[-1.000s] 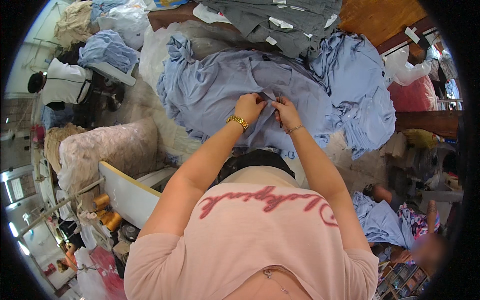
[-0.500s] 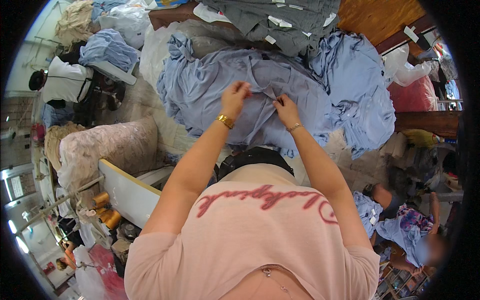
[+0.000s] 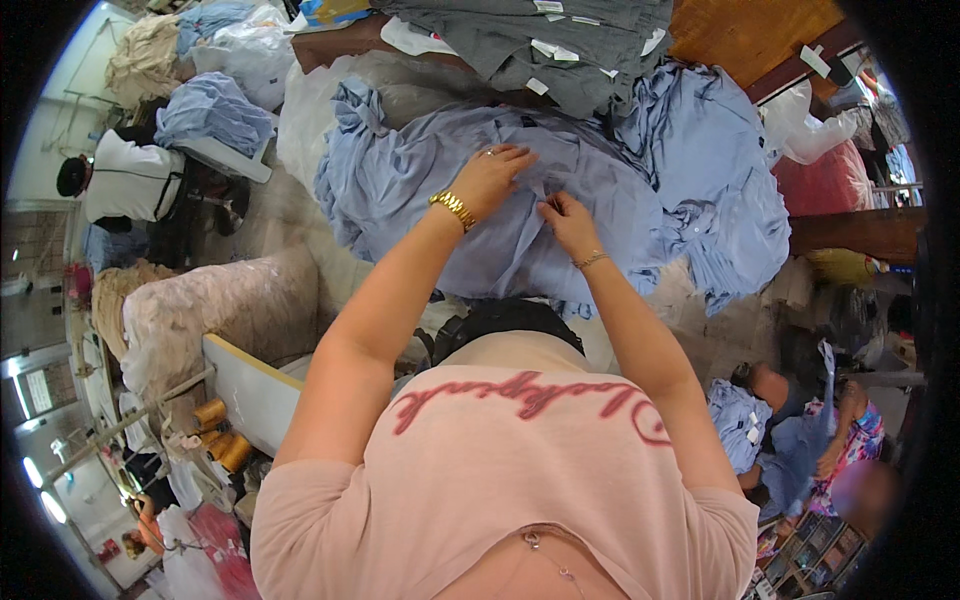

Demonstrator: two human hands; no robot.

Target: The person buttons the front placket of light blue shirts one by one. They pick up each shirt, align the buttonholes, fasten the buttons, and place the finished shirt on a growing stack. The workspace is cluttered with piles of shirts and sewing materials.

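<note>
A light blue shirt (image 3: 440, 240) lies spread over a heap in front of me, creased along its middle, with a small dark label near its far edge. On its upper middle rests my left hand (image 3: 492, 180), fingers stretched out to the right, a gold watch on the wrist. Just right of it, my right hand (image 3: 572, 225) is closed, thumb and fingers pinching a fold of the shirt. The fingertips of the two hands are a short way apart.
More light blue garments (image 3: 700, 160) are heaped to the right, and dark grey garments (image 3: 560, 60) with white tags lie beyond. A wrapped bale (image 3: 220, 300), a board (image 3: 250, 390) and thread cones (image 3: 225, 440) stand at left. Other people sit at far left and lower right.
My left hand has gone from raised, curled fingers to stretched fingers on the cloth, shifting right. My right hand keeps its pinch, almost in place. The person at lower right has lifted blue cloth.
</note>
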